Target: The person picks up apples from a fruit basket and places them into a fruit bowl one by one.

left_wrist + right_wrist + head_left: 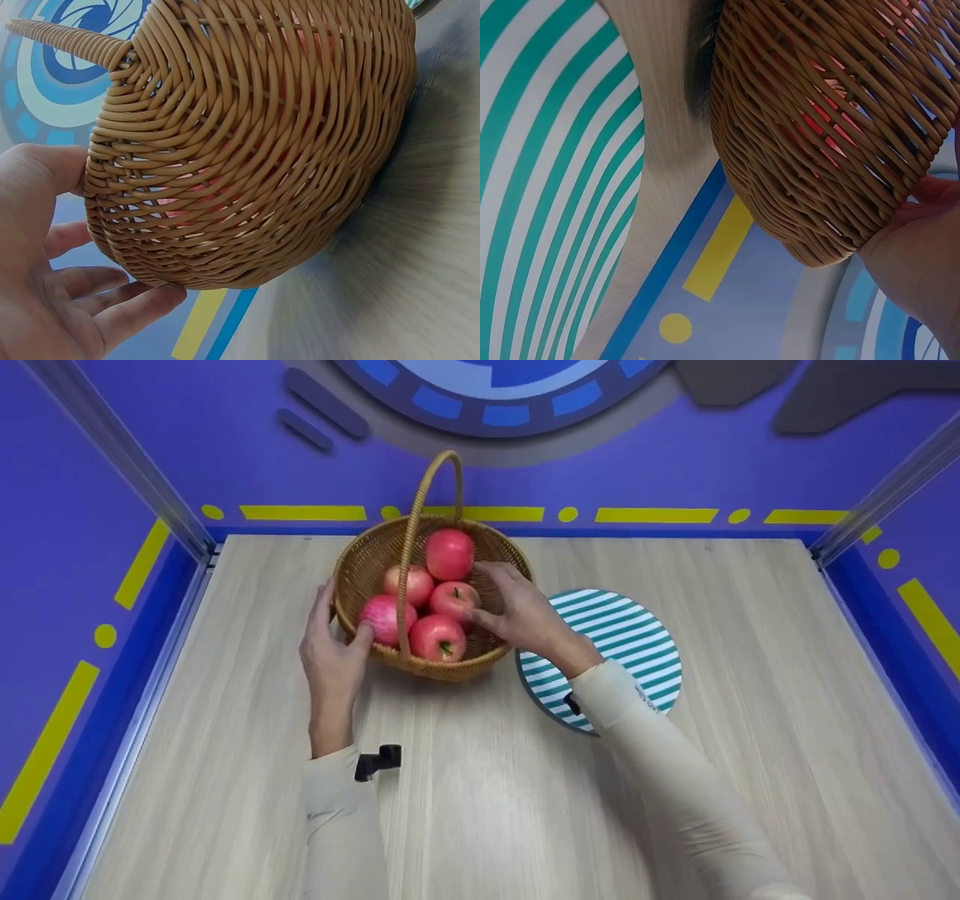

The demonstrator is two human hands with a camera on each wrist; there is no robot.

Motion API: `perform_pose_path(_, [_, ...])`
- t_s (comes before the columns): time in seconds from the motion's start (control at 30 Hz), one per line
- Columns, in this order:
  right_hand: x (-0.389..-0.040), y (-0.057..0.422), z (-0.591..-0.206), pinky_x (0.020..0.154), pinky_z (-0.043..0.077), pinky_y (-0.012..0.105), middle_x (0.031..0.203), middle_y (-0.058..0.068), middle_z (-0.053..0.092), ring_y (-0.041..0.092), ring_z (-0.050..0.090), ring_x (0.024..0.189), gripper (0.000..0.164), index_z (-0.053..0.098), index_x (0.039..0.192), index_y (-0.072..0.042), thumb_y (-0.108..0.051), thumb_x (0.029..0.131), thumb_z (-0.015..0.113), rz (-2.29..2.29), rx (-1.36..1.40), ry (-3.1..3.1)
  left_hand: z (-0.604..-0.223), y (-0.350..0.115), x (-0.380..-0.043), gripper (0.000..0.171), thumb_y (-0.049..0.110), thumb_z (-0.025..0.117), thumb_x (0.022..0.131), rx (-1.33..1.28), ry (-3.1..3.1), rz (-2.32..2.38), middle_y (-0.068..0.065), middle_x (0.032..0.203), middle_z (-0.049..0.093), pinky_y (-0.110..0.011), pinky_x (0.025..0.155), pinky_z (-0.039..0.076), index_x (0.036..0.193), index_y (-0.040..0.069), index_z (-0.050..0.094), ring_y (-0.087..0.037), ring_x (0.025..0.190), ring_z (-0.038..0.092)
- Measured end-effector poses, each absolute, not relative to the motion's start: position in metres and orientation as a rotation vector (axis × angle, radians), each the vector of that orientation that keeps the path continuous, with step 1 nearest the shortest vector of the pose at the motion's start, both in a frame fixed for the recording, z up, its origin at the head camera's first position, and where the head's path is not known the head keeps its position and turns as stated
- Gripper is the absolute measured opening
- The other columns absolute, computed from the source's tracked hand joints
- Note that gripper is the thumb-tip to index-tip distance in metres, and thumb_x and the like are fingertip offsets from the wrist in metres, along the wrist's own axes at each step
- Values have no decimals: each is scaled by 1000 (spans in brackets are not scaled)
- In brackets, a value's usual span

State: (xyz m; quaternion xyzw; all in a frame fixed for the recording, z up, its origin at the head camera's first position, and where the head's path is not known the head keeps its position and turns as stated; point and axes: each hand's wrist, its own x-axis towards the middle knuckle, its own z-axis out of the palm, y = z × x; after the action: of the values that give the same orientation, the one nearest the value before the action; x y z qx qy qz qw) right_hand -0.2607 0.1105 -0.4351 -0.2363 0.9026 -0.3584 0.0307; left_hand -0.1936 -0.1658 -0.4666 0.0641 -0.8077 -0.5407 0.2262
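Observation:
A round wicker basket [352, 577] with a tall arched handle [409, 540] stands at the back of the table. Several red apples [450, 554] lie inside it. My left hand [330, 652] holds the basket's left side, thumb over the rim and fingers along the outer wall; the left wrist view shows the fingers [142, 311] against the weave. Over the right rim reaches my right hand [525, 611], fingers spread. Its thumb is right at the middle apple [452, 598], and its forefinger is near the back apple. In the right wrist view the basket hides its fingertips.
A round plate [622, 637] with green and white stripes lies right of the basket, partly under my right forearm. Blue-purple panels [750, 472] with yellow marks enclose the wood-grain table [465, 795] at the back and sides.

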Motion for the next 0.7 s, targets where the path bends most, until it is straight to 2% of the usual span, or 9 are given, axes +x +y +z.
perform_pose_path(0.2, [-261, 113, -438, 115, 44, 44, 160, 12, 43, 28, 47, 145, 69, 44, 160, -7, -27, 101, 75, -1043, -764, 2815, -466, -164, -194, 72, 5, 70, 91, 191, -2233, -1487, -10, 161, 49, -48, 118, 39, 160, 9, 49, -27, 147, 45])
perform_pose_path(0.43, [-260, 119, -443, 115, 44, 46, 161, 17, 42, 33, 47, 145, 66, 48, 157, -4, -26, 101, 74, -992, -803, 2850, -467, -164, -193, 65, 7, 70, 90, 164, -2185, -1493, -12, 152, 59, -49, 106, 52, 154, 4, 55, -28, 137, 55])
perform_pose_path(0.7, [-256, 128, -447, 116, 43, 48, 163, 17, 41, 35, 44, 146, 65, 48, 158, -5, -27, 102, 73, -944, -831, 2882, -467, -163, -192, 66, 8, 71, 89, 176, -2184, -1466, -11, 152, 59, -46, 112, 47, 153, 7, 58, -25, 140, 53])
